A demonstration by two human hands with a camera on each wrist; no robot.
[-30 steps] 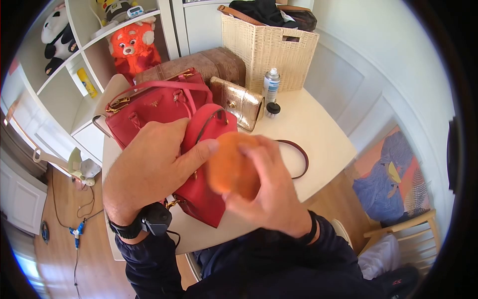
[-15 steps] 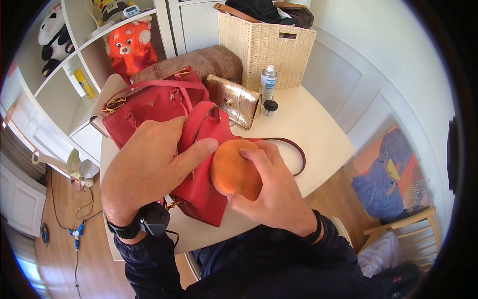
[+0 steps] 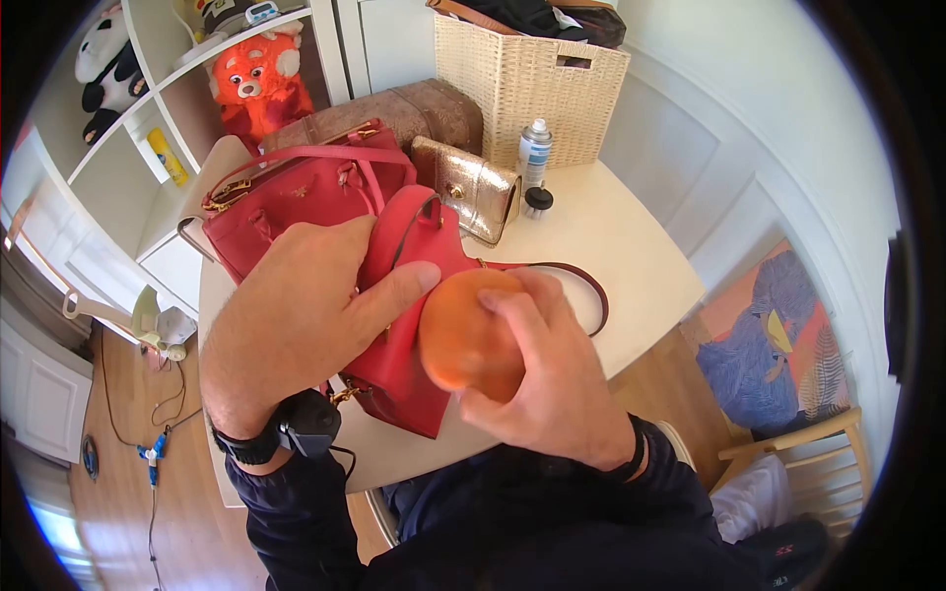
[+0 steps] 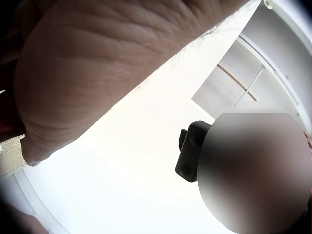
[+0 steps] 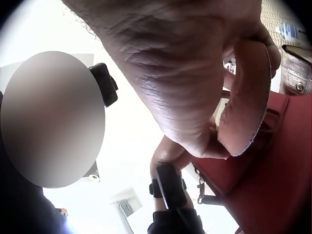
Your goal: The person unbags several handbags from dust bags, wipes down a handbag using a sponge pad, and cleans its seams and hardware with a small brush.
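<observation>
In the head view my right hand [image 3: 552,374] grips a round orange sponge pad [image 3: 471,330] between thumb and fingers. The pad overlaps the side of a bright red handbag [image 3: 409,379]. In the right wrist view the pad [image 5: 246,100] shows its thick edge, close over the red leather [image 5: 292,151]. My left hand [image 3: 305,320] holds the same handbag, thumb stretched along its near side, the other fingers hidden behind it. Gold clasps and a raised red handle [image 3: 404,227] show on the bag. Only the heel and palm of the left hand [image 4: 92,68] fill its wrist view.
Behind stands a second, darker red handbag [image 3: 305,197]. A gold clutch [image 3: 468,192], a spray can [image 3: 534,153], a small black-capped jar [image 3: 538,202] and a wicker basket [image 3: 522,89] are further back. A dark red strap [image 3: 591,291] loops over the white table [image 3: 641,256].
The orange pad was blurred by motion a second ago and now shows sharper, slightly further right with the right hand. The left hand keeps its place on the bag.
</observation>
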